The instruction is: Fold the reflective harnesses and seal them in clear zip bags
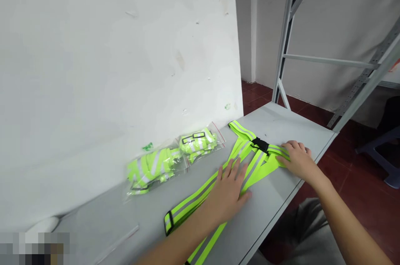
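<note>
A neon-yellow reflective vest (pixel 256 169) made of grey-striped straps lies spread along the grey shelf. A black plastic buckle (pixel 260 145) joins its straps near the far end, and a black slider (pixel 168 223) shows at the near left. My left hand (pixel 229 190) lies over the long straps, fingers spread and extended. At the right end of the vest, my right hand (pixel 298 158) has its fingers curled over a strap, with the thumb on the near side. My left forearm covers part of the lower straps.
Two clear bags with folded reflective vests, a nearer one (pixel 153 167) and a farther one (pixel 200 142), lie against the white panel (pixel 140 48). A flat clear bag (pixel 109 236) is at the lower left. A metal rack frame (pixel 283 48) rises beyond the shelf (pixel 281 119).
</note>
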Demonstrator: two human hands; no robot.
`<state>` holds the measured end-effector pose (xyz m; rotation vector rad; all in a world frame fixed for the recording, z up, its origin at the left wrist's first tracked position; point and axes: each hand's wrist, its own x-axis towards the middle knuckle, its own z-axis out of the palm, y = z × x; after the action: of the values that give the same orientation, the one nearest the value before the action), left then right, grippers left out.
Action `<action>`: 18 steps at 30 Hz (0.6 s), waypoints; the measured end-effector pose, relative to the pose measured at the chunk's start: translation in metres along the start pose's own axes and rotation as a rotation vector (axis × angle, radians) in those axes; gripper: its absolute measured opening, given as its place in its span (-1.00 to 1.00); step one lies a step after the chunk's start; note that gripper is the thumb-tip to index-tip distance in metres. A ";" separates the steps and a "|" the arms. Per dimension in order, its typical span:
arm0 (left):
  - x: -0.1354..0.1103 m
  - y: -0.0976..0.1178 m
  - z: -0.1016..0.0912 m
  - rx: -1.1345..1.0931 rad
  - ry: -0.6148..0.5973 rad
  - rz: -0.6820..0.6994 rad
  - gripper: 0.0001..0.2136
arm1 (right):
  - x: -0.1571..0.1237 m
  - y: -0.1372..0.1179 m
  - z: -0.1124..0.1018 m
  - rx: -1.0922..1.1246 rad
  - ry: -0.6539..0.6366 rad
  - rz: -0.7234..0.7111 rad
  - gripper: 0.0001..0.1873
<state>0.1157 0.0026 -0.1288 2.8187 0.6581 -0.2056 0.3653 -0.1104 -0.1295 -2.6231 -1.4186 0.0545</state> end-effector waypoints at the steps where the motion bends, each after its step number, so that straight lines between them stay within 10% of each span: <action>1: -0.015 -0.001 0.003 -0.003 -0.028 -0.030 -0.31 | 0.010 -0.007 0.001 0.078 -0.015 -0.021 -0.54; 9: -0.072 -0.017 0.024 -0.014 0.055 -0.164 -0.42 | 0.089 -0.065 0.024 0.279 -0.182 -0.102 -0.55; 18: -0.086 -0.038 0.021 -0.009 0.059 -0.229 -0.35 | 0.103 -0.034 0.006 0.406 -0.359 -0.129 -0.46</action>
<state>0.0202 -0.0058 -0.1404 2.7464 0.9929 -0.1590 0.3931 -0.0057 -0.1252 -2.2562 -1.4841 0.7473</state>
